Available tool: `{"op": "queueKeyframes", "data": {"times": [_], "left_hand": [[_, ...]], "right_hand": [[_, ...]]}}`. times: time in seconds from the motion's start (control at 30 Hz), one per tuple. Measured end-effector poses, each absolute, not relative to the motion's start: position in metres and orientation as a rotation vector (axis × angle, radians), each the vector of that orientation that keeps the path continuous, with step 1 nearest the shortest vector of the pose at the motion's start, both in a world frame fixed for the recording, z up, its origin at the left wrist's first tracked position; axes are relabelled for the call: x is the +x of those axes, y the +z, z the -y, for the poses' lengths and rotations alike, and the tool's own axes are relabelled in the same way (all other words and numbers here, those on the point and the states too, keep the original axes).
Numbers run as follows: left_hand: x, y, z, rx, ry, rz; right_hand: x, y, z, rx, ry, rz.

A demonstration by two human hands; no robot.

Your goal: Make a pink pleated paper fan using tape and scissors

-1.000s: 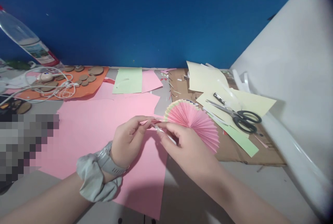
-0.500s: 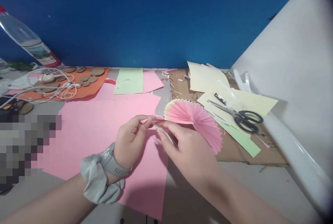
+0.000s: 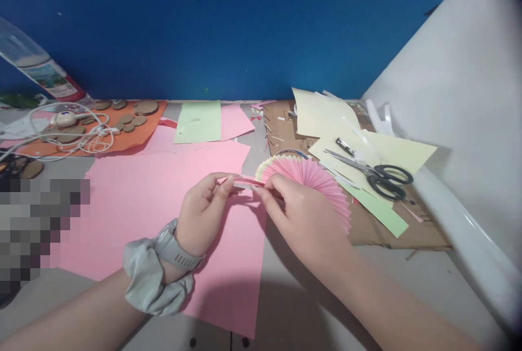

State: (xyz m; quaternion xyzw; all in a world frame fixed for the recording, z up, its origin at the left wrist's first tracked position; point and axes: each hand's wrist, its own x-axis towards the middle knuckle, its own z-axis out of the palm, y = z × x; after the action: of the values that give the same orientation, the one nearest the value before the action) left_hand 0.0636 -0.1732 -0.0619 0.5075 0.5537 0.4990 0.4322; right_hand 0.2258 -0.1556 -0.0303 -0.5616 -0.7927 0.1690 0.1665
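Observation:
My left hand (image 3: 199,209), with a grey watch and a pale scrunchie at the wrist, pinches one end of a narrow folded pink paper (image 3: 249,179). A thin white strip (image 3: 243,186) runs along its near side. Thumb and fingers of my right hand (image 3: 304,217) close on the other end of the pink paper. Just behind and right of that hand spreads a pleated paper fan (image 3: 322,179), pink with a pale yellow part at its left edge. Whether the folded paper joins the fan is hidden by my fingers.
Large pink sheets (image 3: 134,204) lie under my hands. To the right, black-handled scissors (image 3: 387,179) and cream paper (image 3: 399,149) rest on cardboard (image 3: 424,231). A bottle (image 3: 53,76), white cable (image 3: 98,139) and cardboard discs (image 3: 145,107) are at the left.
My right hand has shifted slightly right along the folded pink paper. The white strip, slanting down under my right fingers before, now lies along the paper between both hands.

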Motion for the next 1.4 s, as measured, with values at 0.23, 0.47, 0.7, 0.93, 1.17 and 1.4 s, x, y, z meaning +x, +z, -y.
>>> {"op": "queueKeyframes", "data": {"times": [0.23, 0.47, 0.7, 0.93, 1.17, 1.4], "left_hand": [[0.064, -0.065, 0.171, 1.165, 1.249, -1.338], [0.067, -0.063, 0.172, 1.096, 1.238, -1.323], [0.067, -0.062, 0.171, 1.049, 1.224, -1.293], [0.068, -0.063, 0.172, 0.99, 1.208, -1.284], [0.067, -0.062, 0.172, 0.942, 1.177, -1.257], [0.067, -0.06, 0.172, 0.909, 1.166, -1.257]], "right_hand": [[0.223, -0.033, 0.155, -1.621, 0.354, 2.318], [0.221, -0.035, 0.152, -1.644, 0.285, 2.352], [0.221, -0.035, 0.153, -1.613, 0.205, 2.374], [0.221, -0.04, 0.153, -1.582, 0.122, 2.404], [0.221, -0.048, 0.155, -1.483, -0.183, 2.485], [0.221, -0.051, 0.154, -1.438, -0.219, 2.497]]}}
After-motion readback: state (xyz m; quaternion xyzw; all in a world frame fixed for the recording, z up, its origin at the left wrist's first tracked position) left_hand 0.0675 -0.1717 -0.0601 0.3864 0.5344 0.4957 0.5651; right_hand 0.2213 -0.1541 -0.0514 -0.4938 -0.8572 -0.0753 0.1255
